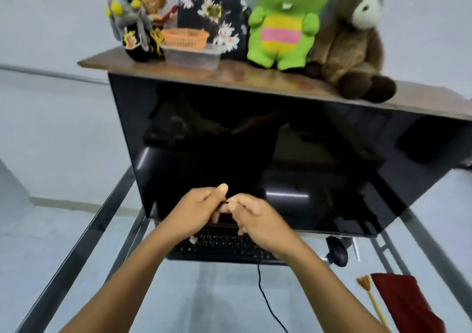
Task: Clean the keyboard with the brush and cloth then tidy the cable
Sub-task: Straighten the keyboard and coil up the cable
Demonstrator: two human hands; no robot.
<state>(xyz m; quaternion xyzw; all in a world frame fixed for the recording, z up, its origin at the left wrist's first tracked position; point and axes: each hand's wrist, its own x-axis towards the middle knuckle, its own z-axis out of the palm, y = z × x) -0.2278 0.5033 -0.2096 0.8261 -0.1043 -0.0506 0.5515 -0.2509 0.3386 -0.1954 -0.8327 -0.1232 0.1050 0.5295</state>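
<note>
Both hands raised together above the far edge of the keyboard (224, 243), in front of the dark monitor (255, 153). Left hand (196, 210): fingers curled, thumb up, tip of thumb pressed toward the index finger; a short black stub, apparently the end of the cable (263, 289), shows just at that pinch. Right hand (258, 220): fingers curled in, fingertips meeting the left hand's at the same spot. Both hands appear closed narrowly on the cable end, though the frame is blurred and the contact itself is too small to confirm fully. The visible run of cable emerges from under the right wrist, crosses the near edge of the keyboard and trails down toward the bottom of the frame. Keyboard lies flat below the hands, partly hidden by them; a small pale object sits near its left side under the left hand, identity unclear. Brush (370, 297), pale stick with orange bristle head, lies at lower right, well apart from both hands, just beside the dark red cloth (401, 304). Black mouse (337, 251) sits right of the keyboard. Plush toys and an orange basket (186, 37) stand on the shelf (229, 74) above the monitor.
</note>
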